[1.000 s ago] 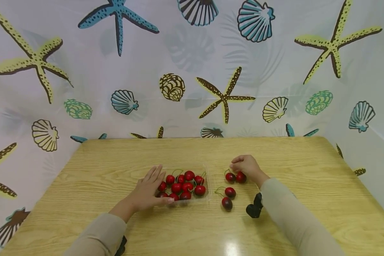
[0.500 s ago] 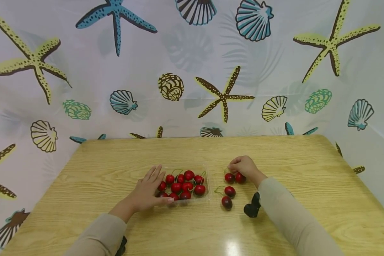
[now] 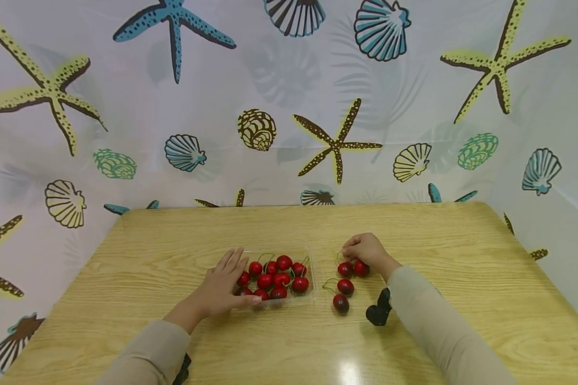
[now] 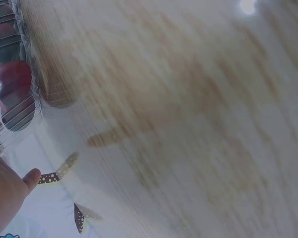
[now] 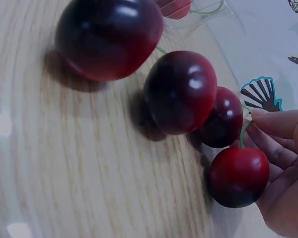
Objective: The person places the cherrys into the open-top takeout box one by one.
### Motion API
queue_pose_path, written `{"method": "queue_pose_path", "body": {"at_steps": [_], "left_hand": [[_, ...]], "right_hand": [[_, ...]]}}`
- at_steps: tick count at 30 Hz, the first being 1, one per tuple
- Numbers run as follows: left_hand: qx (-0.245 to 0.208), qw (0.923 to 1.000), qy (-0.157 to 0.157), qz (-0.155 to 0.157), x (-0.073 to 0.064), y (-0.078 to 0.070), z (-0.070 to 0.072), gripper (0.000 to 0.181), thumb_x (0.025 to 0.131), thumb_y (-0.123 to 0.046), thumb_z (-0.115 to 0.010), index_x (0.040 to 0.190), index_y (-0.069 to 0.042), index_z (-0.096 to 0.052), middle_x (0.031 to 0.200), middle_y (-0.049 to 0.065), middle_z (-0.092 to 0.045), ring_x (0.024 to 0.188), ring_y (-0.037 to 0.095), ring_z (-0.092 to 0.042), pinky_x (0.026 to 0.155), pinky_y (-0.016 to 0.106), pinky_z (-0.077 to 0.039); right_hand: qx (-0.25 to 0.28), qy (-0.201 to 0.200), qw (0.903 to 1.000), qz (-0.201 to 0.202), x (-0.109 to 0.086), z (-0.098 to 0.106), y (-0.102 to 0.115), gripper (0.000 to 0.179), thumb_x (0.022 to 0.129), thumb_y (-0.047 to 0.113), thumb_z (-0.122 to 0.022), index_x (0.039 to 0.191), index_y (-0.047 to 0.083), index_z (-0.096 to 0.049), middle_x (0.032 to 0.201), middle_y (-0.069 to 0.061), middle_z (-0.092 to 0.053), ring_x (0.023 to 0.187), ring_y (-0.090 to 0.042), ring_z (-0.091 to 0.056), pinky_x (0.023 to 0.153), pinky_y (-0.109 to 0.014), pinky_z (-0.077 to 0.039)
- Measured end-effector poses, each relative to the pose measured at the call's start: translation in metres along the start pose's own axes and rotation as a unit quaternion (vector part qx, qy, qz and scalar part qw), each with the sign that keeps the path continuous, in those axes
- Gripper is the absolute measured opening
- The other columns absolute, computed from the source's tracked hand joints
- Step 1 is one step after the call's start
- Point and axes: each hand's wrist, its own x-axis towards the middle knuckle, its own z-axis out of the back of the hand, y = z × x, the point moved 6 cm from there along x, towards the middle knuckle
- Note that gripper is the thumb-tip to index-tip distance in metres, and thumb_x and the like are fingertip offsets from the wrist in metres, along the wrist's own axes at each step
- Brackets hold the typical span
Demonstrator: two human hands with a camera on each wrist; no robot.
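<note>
A clear plastic box (image 3: 314, 278) holds several red cherries (image 3: 265, 282), some with green stems. My left hand (image 3: 223, 286) rests over its left end, fingers spread and straight, thumb along the near rim. To the right of the box, my right hand (image 3: 370, 252) is above two dark red cherries on the table. In the right wrist view, its thumb and finger pinch the green stem (image 5: 243, 134) of the nearer cherry (image 5: 238, 177); a second cherry (image 5: 221, 119) sits beside it. Closer to me lies another pair, an upper cherry (image 3: 345, 287) and a lower cherry (image 3: 340, 303).
The wooden table (image 3: 279, 347) reaches back to a white curtain (image 3: 289, 176) printed with shells and starfish. A black wrist mount (image 3: 378, 313) hangs under the right sleeve (image 3: 443, 321). Bare wood surrounds the box and the loose cherries.
The fingers of my right hand have edged slightly left, over the stems of the far pair of cherries. My left hand stays on the box.
</note>
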Motion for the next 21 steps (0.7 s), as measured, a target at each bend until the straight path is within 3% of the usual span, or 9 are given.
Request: {"method": "queue_pose_path", "body": {"at_steps": [12, 21], "left_hand": [[-0.009, 1.0, 0.003, 0.003, 0.0, 0.0, -0.001, 0.094, 0.072, -0.064, -0.05, 0.137, -0.003, -0.02, 0.144, 0.008, 0.001, 0.129, 0.027, 0.004, 0.089, 0.064, -0.012], [0.0, 1.0, 0.002, 0.001, 0.001, 0.0, 0.0, 0.093, 0.073, -0.064, -0.049, 0.137, -0.003, -0.02, 0.144, 0.01, 0.0, 0.129, 0.029, 0.003, 0.088, 0.064, -0.013]], "right_hand": [[0.046, -0.006, 0.9989, -0.001, -0.005, 0.004, 0.005, 0.011, 0.082, -0.002, -0.054, 0.086, -0.012, -0.058, 0.066, -0.008, -0.058, 0.058, -0.014, -0.055, 0.058, -0.027, -0.048], [0.077, 0.005, 0.9962, 0.04, -0.012, 0.008, 0.022, 0.012, 0.082, -0.002, -0.053, 0.087, -0.013, -0.056, 0.067, -0.009, -0.058, 0.058, -0.015, -0.054, 0.058, -0.027, -0.047]]}}
